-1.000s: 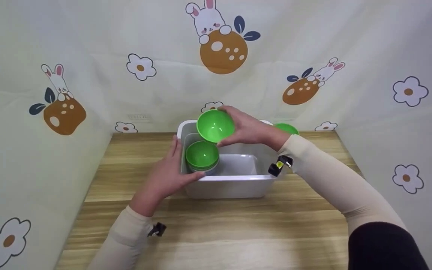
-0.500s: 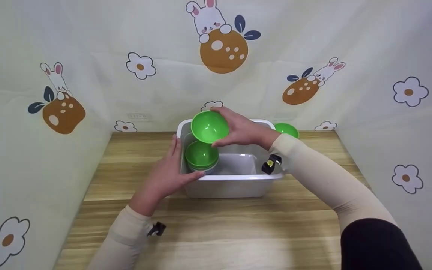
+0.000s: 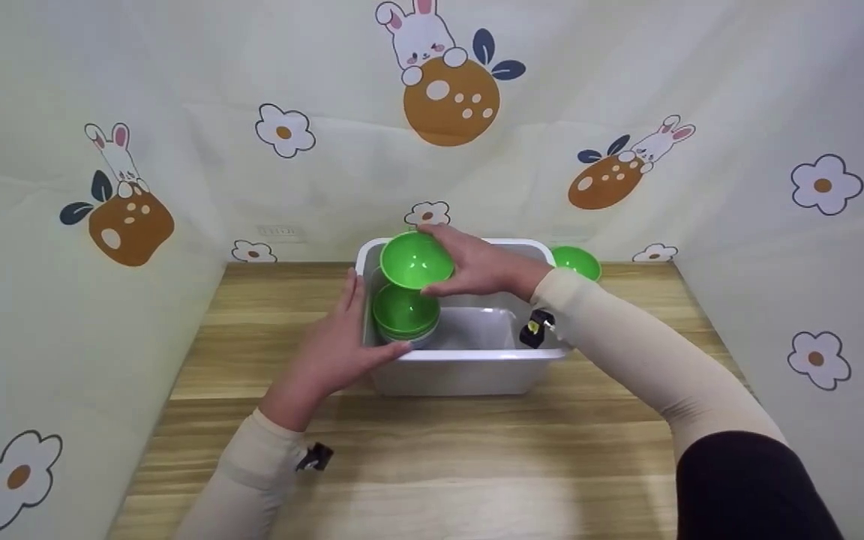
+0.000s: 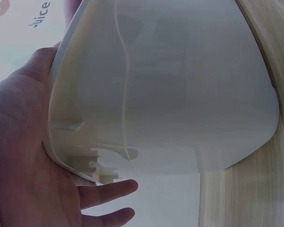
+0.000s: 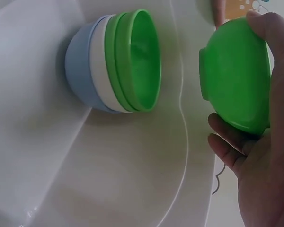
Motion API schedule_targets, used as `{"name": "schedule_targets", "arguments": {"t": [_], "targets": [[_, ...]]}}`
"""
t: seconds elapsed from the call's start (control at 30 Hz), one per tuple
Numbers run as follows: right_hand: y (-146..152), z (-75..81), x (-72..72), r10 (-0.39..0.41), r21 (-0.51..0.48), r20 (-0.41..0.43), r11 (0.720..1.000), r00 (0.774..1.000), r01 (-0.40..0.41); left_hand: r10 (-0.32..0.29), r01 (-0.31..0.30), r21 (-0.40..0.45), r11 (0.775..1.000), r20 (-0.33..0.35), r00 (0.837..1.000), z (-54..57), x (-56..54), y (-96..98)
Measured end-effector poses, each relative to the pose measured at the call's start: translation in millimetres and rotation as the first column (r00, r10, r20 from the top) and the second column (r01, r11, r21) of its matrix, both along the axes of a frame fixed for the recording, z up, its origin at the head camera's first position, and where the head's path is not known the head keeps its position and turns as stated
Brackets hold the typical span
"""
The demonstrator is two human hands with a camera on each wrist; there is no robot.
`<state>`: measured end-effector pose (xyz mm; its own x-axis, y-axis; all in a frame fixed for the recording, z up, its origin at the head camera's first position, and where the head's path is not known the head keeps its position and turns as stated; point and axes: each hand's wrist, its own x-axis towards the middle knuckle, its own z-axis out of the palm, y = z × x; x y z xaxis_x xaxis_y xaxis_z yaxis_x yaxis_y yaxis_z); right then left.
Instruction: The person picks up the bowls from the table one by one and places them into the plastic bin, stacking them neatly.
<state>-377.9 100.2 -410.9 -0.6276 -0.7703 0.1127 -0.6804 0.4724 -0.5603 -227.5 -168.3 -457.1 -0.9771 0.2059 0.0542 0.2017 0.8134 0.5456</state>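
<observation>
A green bowl (image 3: 417, 259) is pinched at its side by my right hand (image 3: 477, 262), thumb toward the front. It tilts above the left part of a white plastic tub (image 3: 477, 355). Below it, inside the tub, stands a stack of nested bowls: green ones (image 5: 146, 71) on top, then a white bowl (image 5: 101, 66) and a light blue bowl (image 5: 78, 66). The right wrist view shows a gap between the held bowl and the stack. My left hand (image 3: 331, 349) rests against the tub's front left corner, fingers straight along its side and thumb at the front rim.
Another green bowl (image 3: 579, 262) sits at the tub's back right, partly hidden. The tub stands on a wooden tabletop (image 3: 432, 465). A printed cloth (image 3: 327, 195) with rabbits and flowers hangs at the back and sides.
My right hand has carried the green bowl left and then slightly down, over the stack. The left hand keeps its place at the tub.
</observation>
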Motion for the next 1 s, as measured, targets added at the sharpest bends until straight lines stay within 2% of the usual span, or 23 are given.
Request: {"name": "schedule_targets", "arguments": {"t": [0.37, 0.6, 1.0], "targets": [[-2, -13.5, 0.4, 0.035, 0.143, -0.066, 0.989, 0.997, -0.025, 0.005, -0.005, -0.01, 1.0, -0.006, 1.0, -0.5, -0.9, 0.4], [-7, -24.5, -0.9, 0.117, 0.174, -0.134, 0.98, 0.984, -0.093, 0.001, -0.001, 0.017, 1.0, -0.006, 1.0, -0.6, -0.2, 0.9], [-11, -32.0, -0.2, 0.122, 0.214, -0.119, 0.972, 0.985, -0.095, 0.007, -0.007, 0.013, 1.0, -0.002, 1.0, -1.1, 0.2, 0.6]]}}
